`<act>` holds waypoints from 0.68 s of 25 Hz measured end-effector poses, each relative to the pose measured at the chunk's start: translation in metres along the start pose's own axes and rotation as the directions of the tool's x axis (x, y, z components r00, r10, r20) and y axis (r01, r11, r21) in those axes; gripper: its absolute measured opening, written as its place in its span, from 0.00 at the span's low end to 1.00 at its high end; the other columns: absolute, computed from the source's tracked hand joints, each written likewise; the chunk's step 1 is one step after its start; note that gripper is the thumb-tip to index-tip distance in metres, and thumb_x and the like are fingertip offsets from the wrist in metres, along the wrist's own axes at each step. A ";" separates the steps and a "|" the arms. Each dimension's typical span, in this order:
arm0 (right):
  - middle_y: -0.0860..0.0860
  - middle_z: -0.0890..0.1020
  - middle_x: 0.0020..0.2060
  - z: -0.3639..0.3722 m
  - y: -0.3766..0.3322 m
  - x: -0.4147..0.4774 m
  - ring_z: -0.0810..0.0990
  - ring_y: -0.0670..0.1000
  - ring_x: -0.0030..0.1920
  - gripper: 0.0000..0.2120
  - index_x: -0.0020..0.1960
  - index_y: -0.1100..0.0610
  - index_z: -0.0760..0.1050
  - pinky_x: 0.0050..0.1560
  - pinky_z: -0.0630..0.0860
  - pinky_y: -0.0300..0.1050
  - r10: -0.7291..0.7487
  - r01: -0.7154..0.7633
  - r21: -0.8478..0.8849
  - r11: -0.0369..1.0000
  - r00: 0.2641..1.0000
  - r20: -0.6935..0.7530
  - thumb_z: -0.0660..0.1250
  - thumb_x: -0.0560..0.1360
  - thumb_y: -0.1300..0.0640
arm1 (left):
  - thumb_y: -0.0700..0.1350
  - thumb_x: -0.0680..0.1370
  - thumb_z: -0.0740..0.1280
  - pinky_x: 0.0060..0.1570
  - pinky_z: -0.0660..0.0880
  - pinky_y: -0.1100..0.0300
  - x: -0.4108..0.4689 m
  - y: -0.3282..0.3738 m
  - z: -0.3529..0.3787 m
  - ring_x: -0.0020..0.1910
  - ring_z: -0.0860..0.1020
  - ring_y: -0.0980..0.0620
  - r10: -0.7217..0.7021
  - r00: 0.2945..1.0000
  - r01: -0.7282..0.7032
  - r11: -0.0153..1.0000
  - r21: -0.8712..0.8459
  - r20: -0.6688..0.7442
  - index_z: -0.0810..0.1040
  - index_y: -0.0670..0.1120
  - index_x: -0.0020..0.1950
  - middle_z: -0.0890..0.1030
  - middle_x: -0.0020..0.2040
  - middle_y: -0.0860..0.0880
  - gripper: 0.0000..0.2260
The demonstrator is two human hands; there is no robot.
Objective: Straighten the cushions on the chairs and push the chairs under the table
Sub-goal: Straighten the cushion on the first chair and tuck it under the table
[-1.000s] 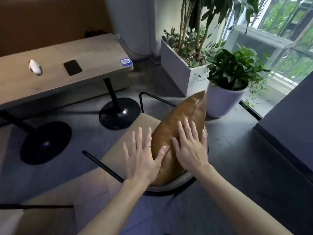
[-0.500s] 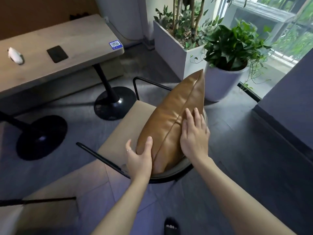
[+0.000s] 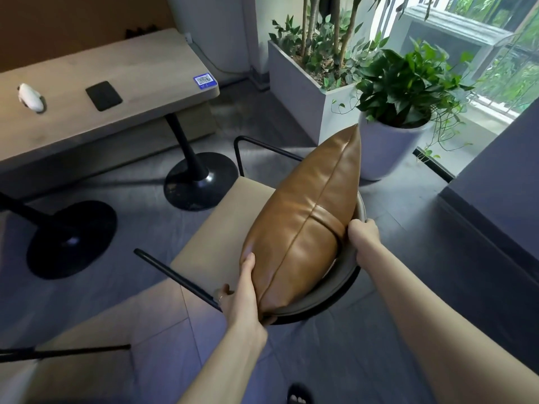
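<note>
A brown leather cushion [image 3: 306, 223] stands on edge on a chair, leaning against the curved dark backrest [image 3: 344, 275]. The chair has a beige seat [image 3: 213, 228] and thin black armrests [image 3: 172, 272]. My left hand [image 3: 242, 290] clasps the cushion's near left side, thumb on its front. On the cushion's right, my right hand [image 3: 361, 231] wraps the edge, fingers hidden behind it. The wooden table [image 3: 96, 80] stands apart from the chair at the far left, on black pedestal bases [image 3: 201, 179].
A white object [image 3: 30, 97] and a black phone [image 3: 103, 95] lie on the table. A white rectangular planter [image 3: 297, 91] and a round potted plant [image 3: 388, 147] stand just beyond the chair. A dark wall [image 3: 495, 182] rises at right. Another beige seat [image 3: 67, 360] sits at lower left.
Both hands went from lying flat on the cushion's front to gripping its two sides. The view moved closer over the chair.
</note>
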State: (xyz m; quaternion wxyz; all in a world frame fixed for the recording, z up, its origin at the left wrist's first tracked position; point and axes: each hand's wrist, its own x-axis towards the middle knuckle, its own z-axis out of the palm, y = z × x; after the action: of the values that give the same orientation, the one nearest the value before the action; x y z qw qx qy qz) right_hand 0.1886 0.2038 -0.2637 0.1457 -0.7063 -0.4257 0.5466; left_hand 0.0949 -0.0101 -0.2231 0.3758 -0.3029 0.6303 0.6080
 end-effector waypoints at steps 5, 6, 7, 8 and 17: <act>0.60 0.78 0.60 0.007 0.004 -0.019 0.74 0.67 0.63 0.25 0.70 0.52 0.66 0.61 0.75 0.56 -0.073 0.065 -0.165 0.984 0.996 -0.049 0.58 0.73 0.61 | 0.61 0.62 0.82 0.37 0.84 0.43 0.014 0.012 -0.007 0.51 0.82 0.43 0.044 0.999 -0.044 0.999 0.009 0.000 0.71 0.50 0.74 0.82 0.59 0.46 0.44; 0.61 0.77 0.63 0.010 0.005 -0.017 0.74 0.68 0.63 0.26 0.71 0.52 0.66 0.59 0.75 0.55 -0.091 0.081 -0.180 0.980 0.995 -0.046 0.58 0.73 0.61 | 0.62 0.61 0.82 0.37 0.84 0.42 0.018 0.018 -0.009 0.51 0.83 0.42 0.057 0.998 -0.057 0.998 0.013 0.001 0.71 0.51 0.74 0.82 0.59 0.46 0.45; 0.61 0.75 0.65 0.013 0.007 -0.015 0.74 0.68 0.63 0.26 0.71 0.51 0.66 0.57 0.74 0.54 -0.104 0.094 -0.194 0.976 0.994 -0.042 0.59 0.73 0.60 | 0.62 0.61 0.82 0.38 0.84 0.40 0.023 0.023 -0.010 0.52 0.82 0.42 0.068 0.998 -0.068 0.997 0.022 0.000 0.71 0.51 0.73 0.82 0.60 0.46 0.45; 0.61 0.74 0.66 0.017 0.007 -0.012 0.74 0.68 0.63 0.26 0.71 0.51 0.66 0.56 0.73 0.53 -0.116 0.105 -0.218 0.970 0.993 -0.037 0.61 0.74 0.60 | 0.63 0.60 0.82 0.38 0.84 0.39 0.028 0.030 -0.012 0.52 0.82 0.41 0.076 0.997 -0.076 0.997 0.027 0.002 0.71 0.52 0.73 0.82 0.60 0.46 0.45; 0.59 0.82 0.58 0.065 -0.005 -0.009 0.80 0.64 0.59 0.29 0.61 0.58 0.75 0.61 0.77 0.56 -0.110 0.146 -0.347 0.926 0.986 0.122 0.74 0.65 0.45 | 0.61 0.58 0.84 0.46 0.82 0.40 0.080 0.105 -0.033 0.53 0.81 0.39 0.154 0.988 -0.153 0.985 0.077 -0.012 0.72 0.52 0.73 0.80 0.62 0.43 0.46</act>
State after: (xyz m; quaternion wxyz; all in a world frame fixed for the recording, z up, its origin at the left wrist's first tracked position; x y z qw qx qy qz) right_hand 0.1279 0.1826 -0.2780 0.0300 -0.6632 -0.5693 0.4849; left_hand -0.0398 -0.0283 -0.2348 0.3335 -0.2443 0.6777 0.6081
